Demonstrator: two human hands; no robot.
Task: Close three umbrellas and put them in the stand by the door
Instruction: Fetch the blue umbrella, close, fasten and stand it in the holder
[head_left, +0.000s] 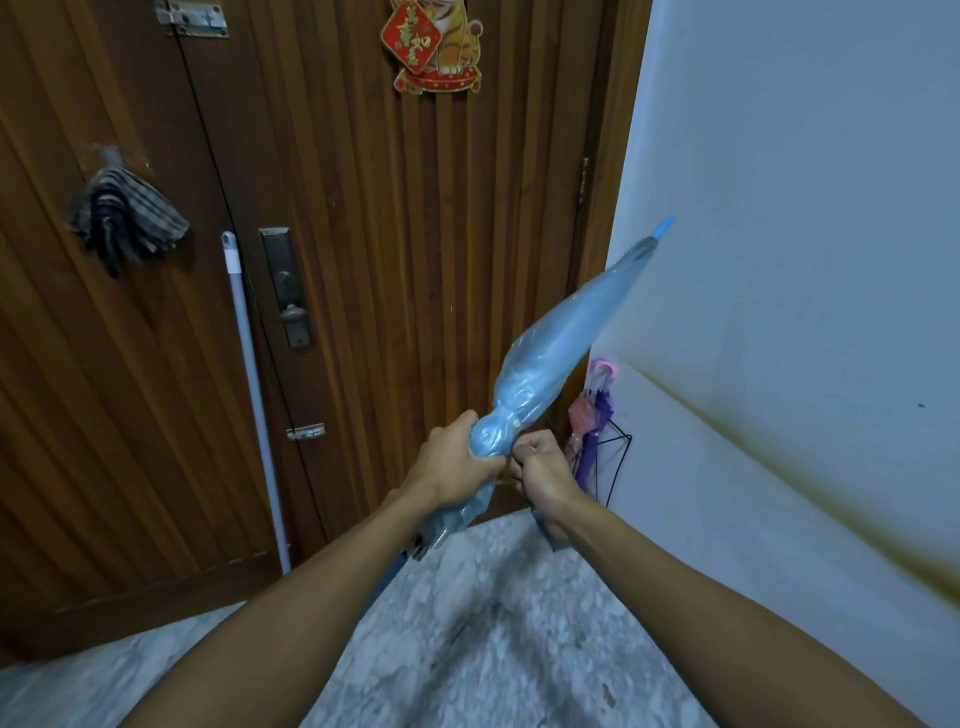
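A folded, translucent light-blue umbrella (561, 343) slants up to the right, its blue tip near the white wall. My left hand (449, 467) grips its gathered canopy low down. Right beside it, my right hand (543, 467) is curled and pinches something small at the canopy, probably the strap. The umbrella's handle end pokes out below my left wrist. A black wire stand (615, 457) sits in the corner by the door. It holds a pink umbrella (579, 421) and a purple umbrella (597, 415), both folded.
The brown wooden door (363, 234) fills the back, with a lock plate (285, 286). A white mop handle (254, 395) leans against it, a striped cloth (124, 218) hangs at left. The white wall (805, 260) is at right, speckled floor below.
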